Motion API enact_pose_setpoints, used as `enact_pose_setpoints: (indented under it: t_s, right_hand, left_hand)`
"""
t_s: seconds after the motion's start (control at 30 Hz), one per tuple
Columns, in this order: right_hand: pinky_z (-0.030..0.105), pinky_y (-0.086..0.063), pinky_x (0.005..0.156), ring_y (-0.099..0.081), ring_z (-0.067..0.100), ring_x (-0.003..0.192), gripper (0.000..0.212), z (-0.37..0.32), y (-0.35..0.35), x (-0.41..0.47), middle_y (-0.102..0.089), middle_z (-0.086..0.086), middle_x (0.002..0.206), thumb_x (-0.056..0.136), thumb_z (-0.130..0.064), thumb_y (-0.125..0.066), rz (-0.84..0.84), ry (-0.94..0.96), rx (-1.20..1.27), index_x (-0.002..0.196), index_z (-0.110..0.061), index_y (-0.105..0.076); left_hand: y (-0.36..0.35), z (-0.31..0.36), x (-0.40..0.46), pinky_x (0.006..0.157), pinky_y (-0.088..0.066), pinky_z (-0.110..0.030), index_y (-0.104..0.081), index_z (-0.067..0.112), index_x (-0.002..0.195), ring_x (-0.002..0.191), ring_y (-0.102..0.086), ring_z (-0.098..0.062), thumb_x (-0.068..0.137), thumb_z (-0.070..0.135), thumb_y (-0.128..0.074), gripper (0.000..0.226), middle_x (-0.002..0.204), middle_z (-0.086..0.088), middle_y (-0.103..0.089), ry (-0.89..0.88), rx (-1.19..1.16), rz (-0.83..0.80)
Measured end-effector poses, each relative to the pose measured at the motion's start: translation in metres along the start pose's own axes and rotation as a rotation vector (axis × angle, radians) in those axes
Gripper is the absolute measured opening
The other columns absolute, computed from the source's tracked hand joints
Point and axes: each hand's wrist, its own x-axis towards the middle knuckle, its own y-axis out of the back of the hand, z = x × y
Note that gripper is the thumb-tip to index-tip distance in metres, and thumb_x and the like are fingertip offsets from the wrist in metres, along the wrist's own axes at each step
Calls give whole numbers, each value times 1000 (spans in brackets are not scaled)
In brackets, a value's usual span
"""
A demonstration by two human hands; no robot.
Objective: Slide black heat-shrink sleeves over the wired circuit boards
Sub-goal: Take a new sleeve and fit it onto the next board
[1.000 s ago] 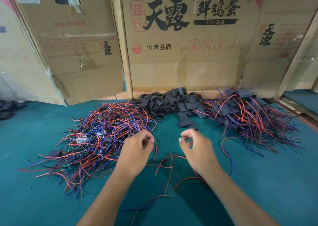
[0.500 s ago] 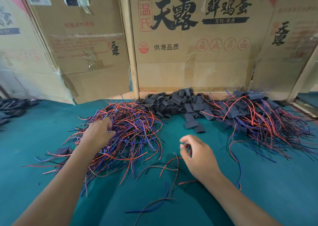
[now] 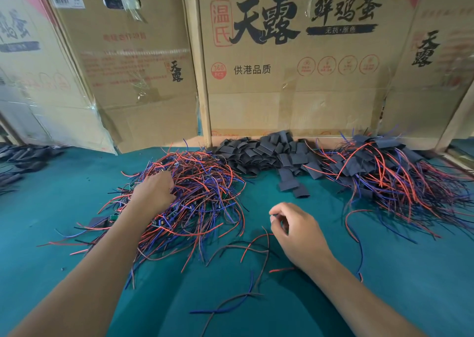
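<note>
A tangled pile of red and blue wired circuit boards (image 3: 200, 195) lies left of centre on the green table. My left hand (image 3: 154, 193) is dug into that pile's left side with its fingers curled among the wires; what they grip is hidden. A heap of loose black heat-shrink sleeves (image 3: 272, 154) sits at the back against the cardboard. To the right lies a pile of sleeved boards (image 3: 384, 172) with wires trailing. My right hand (image 3: 297, 231) hovers over the table near the centre, fingers curled, thumb and forefinger pinched together; whether something small is between them is unclear.
Cardboard boxes (image 3: 295, 62) wall off the back of the green table (image 3: 384, 272). A few stray wires (image 3: 246, 249) lie in front between my arms. More dark sleeves (image 3: 23, 157) lie at the far left edge.
My left hand moved from the centre out into the left wire pile and pushed deeper among the wires. My right hand stayed nearly in place, fingers still curled.
</note>
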Motion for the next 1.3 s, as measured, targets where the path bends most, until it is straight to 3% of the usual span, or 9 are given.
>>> enact_pose_setpoints:
  t_s: [0.2, 0.3, 0.4, 0.5, 0.67, 0.8, 0.97, 1.13, 1.3]
  right_hand:
    - [34, -48, 67, -53, 9, 68, 7, 1, 2, 0, -56, -15, 78, 88, -21, -60, -19, 12, 12, 87, -28, -58]
    - [35, -48, 67, -53, 10, 67, 9, 1, 2, 0, -56, -15, 77, 87, -19, -61, -14, 15, 23, 86, -27, -59]
    - [37, -49, 67, -54, 11, 67, 9, 1, 2, 0, -58, -13, 77, 87, -17, -61, -18, 17, 30, 86, -26, -59]
    - [39, -50, 67, -56, 12, 68, 10, 1, 1, 1, -59, -12, 77, 87, -17, -61, -35, 15, 38, 85, -26, -59]
    - [38, -50, 70, -56, 11, 71, 9, 0, 1, 1, -60, -11, 78, 87, -18, -59, -69, 10, 43, 83, -27, -58]
    - [37, -50, 71, -56, 10, 73, 9, -1, 1, 1, -60, -13, 79, 88, -22, -57, -94, 0, 41, 83, -29, -57]
    - [36, -50, 70, -56, 9, 73, 10, 0, 2, 1, -59, -14, 78, 88, -24, -56, -95, -8, 43, 82, -31, -55]
    - [36, -50, 69, -56, 11, 72, 13, -1, 2, 1, -60, -11, 76, 87, -20, -58, -88, -2, 56, 79, -30, -56]
    - [40, -51, 68, -57, 11, 70, 14, -1, 2, 1, -61, -9, 74, 88, -19, -59, -92, -7, 63, 78, -30, -56]
  left_hand:
    - [16, 1, -21, 57, -47, -30, -56, 24, 109, 56, -61, -13, 99, 23, -58, 10, 78, -2, -75, -110, -620, 157]
    - [21, 2, -29, 60, -55, -27, -56, 21, 111, 69, -72, -18, 105, 17, -46, 13, 81, -7, -76, -68, -1005, 138]
    - [6, -15, -25, 66, -51, -33, -61, 16, 98, 76, -68, -25, 97, 6, -49, 16, 79, -4, -72, 23, -577, 258]
    - [-9, -26, -18, 69, -47, -34, -64, 13, 79, 79, -63, -32, 87, 6, -61, 11, 79, -9, -69, -24, -237, 148]
    - [-11, -23, 9, 75, -50, -38, -61, 7, 92, 92, -61, -35, 92, 22, -55, 16, 95, -14, -65, -47, 139, -38]
    - [2, -20, 23, 77, -50, -40, -61, 0, 84, 89, -64, -35, 97, 24, -55, 28, 92, -19, -65, -110, 271, -231]
    - [27, -20, 10, 76, -48, -37, -62, 2, 93, 88, -62, -32, 99, 40, -55, 38, 92, -14, -65, -151, 217, -181]
    - [62, -10, -17, 61, -39, -32, -66, 9, 77, 63, -54, -23, 99, 39, -56, 39, 70, -11, -63, -149, -292, -44]
    - [64, 3, -47, 58, -42, -27, -65, 7, 88, 64, -58, -16, 102, 29, -52, 29, 76, -9, -72, -132, -871, -200]
